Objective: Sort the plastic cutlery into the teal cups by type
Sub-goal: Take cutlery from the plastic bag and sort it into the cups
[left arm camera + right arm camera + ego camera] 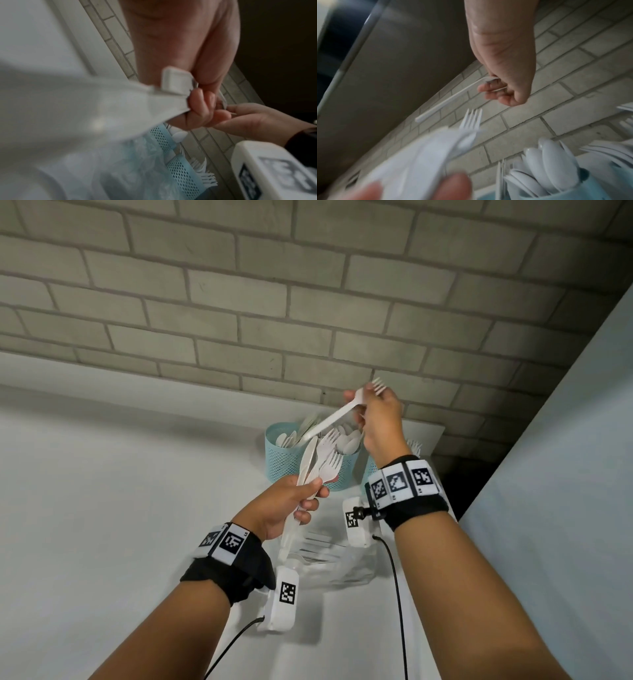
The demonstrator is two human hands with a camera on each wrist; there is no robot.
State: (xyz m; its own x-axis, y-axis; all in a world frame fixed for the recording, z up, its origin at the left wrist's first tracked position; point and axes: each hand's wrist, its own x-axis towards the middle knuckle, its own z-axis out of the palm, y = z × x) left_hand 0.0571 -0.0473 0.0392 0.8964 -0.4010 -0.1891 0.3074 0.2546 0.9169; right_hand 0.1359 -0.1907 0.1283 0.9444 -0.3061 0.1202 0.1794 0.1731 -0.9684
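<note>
Fork in one hand, a whole bunch in the other

Right hand (378, 419) pinches a single white fork (337, 414) near its tines, above the teal cup (291, 460) of spoons (a second cup sits behind the wrist). Left hand (291, 505) grips a bundle of cutlery (317, 463) just in front.

White fork (342, 413) raised aslant above spoon-filled teal mesh cup (287, 460).

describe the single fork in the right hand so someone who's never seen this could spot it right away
Find the brick wall and the teal cup below it. Above that cup, the right hand pinches one white fork near its tines, handle slanting down-left. Unlike the bundle in the left hand, it is alone.
</note>
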